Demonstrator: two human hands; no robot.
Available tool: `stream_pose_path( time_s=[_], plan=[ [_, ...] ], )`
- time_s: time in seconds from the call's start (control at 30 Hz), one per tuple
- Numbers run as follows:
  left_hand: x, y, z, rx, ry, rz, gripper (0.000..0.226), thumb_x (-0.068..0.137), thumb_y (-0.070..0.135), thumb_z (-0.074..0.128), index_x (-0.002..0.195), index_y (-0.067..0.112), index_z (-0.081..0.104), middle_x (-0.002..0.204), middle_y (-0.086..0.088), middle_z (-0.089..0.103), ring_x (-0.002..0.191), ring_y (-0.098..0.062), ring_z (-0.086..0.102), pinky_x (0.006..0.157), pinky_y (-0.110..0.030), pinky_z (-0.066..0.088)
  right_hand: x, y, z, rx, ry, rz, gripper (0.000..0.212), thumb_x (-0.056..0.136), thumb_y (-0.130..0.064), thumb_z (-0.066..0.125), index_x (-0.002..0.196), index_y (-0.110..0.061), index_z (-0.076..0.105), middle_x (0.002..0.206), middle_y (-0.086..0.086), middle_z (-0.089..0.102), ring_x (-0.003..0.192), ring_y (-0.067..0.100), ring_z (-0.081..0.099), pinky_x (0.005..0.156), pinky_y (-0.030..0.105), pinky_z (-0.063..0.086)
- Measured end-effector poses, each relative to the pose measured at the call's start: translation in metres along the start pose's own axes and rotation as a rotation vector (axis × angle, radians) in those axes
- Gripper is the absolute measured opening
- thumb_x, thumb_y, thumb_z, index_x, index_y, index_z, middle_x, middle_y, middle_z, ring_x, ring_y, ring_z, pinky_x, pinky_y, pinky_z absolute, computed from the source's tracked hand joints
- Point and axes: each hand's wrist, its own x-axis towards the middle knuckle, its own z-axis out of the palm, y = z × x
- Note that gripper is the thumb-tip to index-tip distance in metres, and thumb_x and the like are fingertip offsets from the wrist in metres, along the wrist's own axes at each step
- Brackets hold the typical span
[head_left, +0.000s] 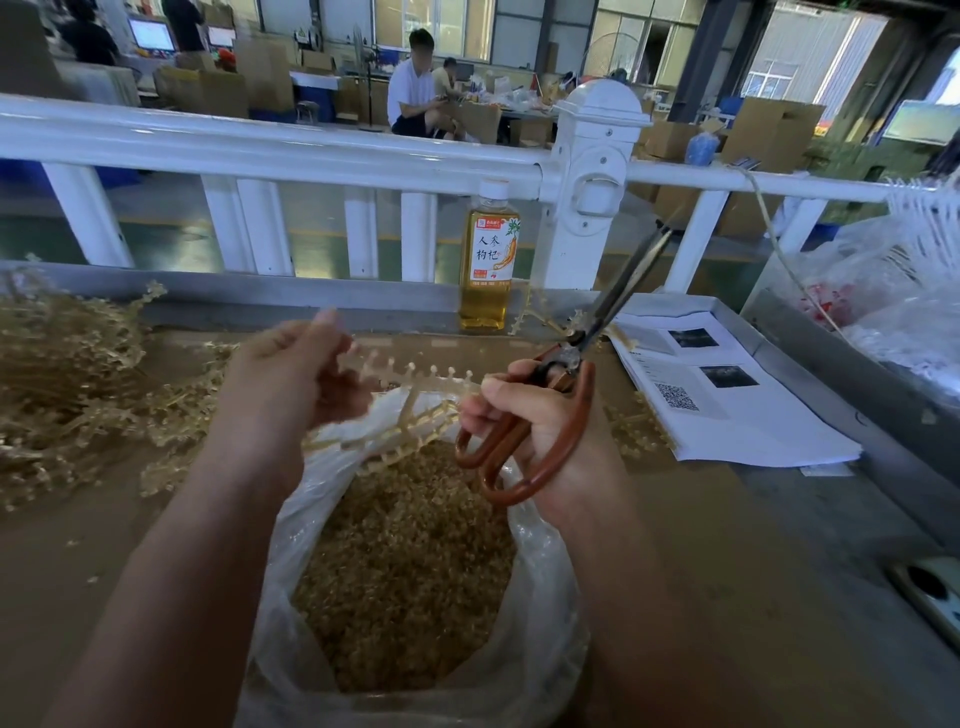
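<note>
I see the brown tabletop (701, 545) carrying a clear plastic bag (545, 597) full of small tan plastic bits, with a heap of tan plastic sprue branches (67, 384) to its left. Above the bag's mouth the right hand (540, 431) grips brown-handled metal scissors (524, 452), blades pointing up and away. The left hand (291, 374) pinches one end of a pale tan toothed plastic strip (415, 376), which reaches across to the right hand.

Just beyond the right hand (545, 431) I see a white railing (260, 150) with a capped post (597, 156), running along the table's (78, 571) far edge. Well past the hand lie a grey-green floor (171, 239), stacked cardboard boxes (774, 130), seated workers (413, 88), lit monitors (151, 34) and tall, bright windows (431, 26) letting in daylight.
</note>
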Motion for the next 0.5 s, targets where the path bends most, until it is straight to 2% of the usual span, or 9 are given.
stream_pose_path(
  time_s=[0.07,0.13,0.17,0.23,0.3,0.37,0.4,0.5],
  plan=[
    [0.002,0.003,-0.001,-0.1,0.252,0.16,0.031,0.096,0.032,0.047,0.068,0.021,0.056,0.047,0.009,0.055,0.045,-0.006,0.049,0.044,-0.019,0.042,0.0,-0.001,0.0,0.025,0.023,-0.01,0.023,0.081,0.015,0.057,0.084,-0.007,0.05,0.055,0.003,0.062,0.052,0.019,0.065,0.053,0.029,0.056],
    [0.001,0.01,-0.003,-0.224,0.327,0.251,0.041,0.095,0.036,0.045,0.057,0.026,0.054,0.043,0.011,0.046,0.039,-0.004,0.037,0.04,-0.021,0.03,0.0,-0.001,0.003,0.068,0.053,-0.002,0.023,0.081,0.015,0.056,0.085,-0.007,0.049,0.058,0.007,0.061,0.05,0.019,0.064,0.052,0.029,0.056],
    [-0.001,0.013,-0.004,-0.253,0.277,0.261,0.047,0.094,0.038,0.045,0.05,0.025,0.054,0.041,0.01,0.043,0.036,-0.005,0.032,0.038,-0.021,0.025,0.0,-0.001,0.004,0.089,0.066,0.002,0.023,0.081,0.016,0.056,0.086,-0.006,0.049,0.062,0.01,0.06,0.05,0.019,0.064,0.052,0.028,0.056],
    [-0.008,0.015,-0.003,-0.199,0.015,0.238,0.046,0.087,0.039,0.049,0.045,0.021,0.057,0.038,0.006,0.042,0.032,-0.009,0.03,0.036,-0.017,0.022,0.0,0.0,0.006,0.117,0.083,0.011,0.023,0.081,0.015,0.056,0.087,-0.006,0.05,0.069,0.015,0.06,0.051,0.02,0.065,0.052,0.028,0.056],
    [-0.015,0.016,0.0,-0.016,-0.343,0.185,0.034,0.076,0.038,0.06,0.05,0.017,0.064,0.039,-0.001,0.049,0.031,-0.012,0.039,0.036,-0.013,0.029,-0.001,0.001,0.006,0.125,0.1,0.013,0.022,0.081,0.014,0.057,0.088,-0.005,0.051,0.071,0.017,0.061,0.053,0.02,0.067,0.052,0.027,0.056],
    [-0.019,0.014,0.004,0.214,-0.598,0.115,0.027,0.073,0.037,0.072,0.062,0.012,0.071,0.05,-0.009,0.061,0.038,-0.016,0.053,0.037,-0.016,0.039,-0.001,0.002,0.007,0.117,0.116,-0.001,0.021,0.082,0.013,0.057,0.088,-0.005,0.05,0.069,0.014,0.062,0.053,0.018,0.067,0.052,0.026,0.056],
    [-0.02,0.013,0.007,0.302,-0.634,0.077,0.026,0.073,0.035,0.07,0.067,0.011,0.072,0.056,-0.01,0.066,0.043,-0.017,0.059,0.038,-0.018,0.043,-0.001,0.002,0.007,0.115,0.121,-0.011,0.021,0.082,0.013,0.057,0.087,-0.006,0.05,0.067,0.012,0.061,0.052,0.017,0.066,0.052,0.026,0.056],
    [-0.02,0.009,0.016,0.33,-0.534,-0.015,0.016,0.082,0.02,0.061,0.073,0.014,0.073,0.068,-0.01,0.071,0.054,-0.016,0.066,0.045,-0.019,0.049,-0.001,0.003,0.008,0.12,0.126,-0.02,0.021,0.082,0.014,0.056,0.085,-0.006,0.05,0.062,0.01,0.061,0.05,0.017,0.065,0.052,0.025,0.056]
  ],
)
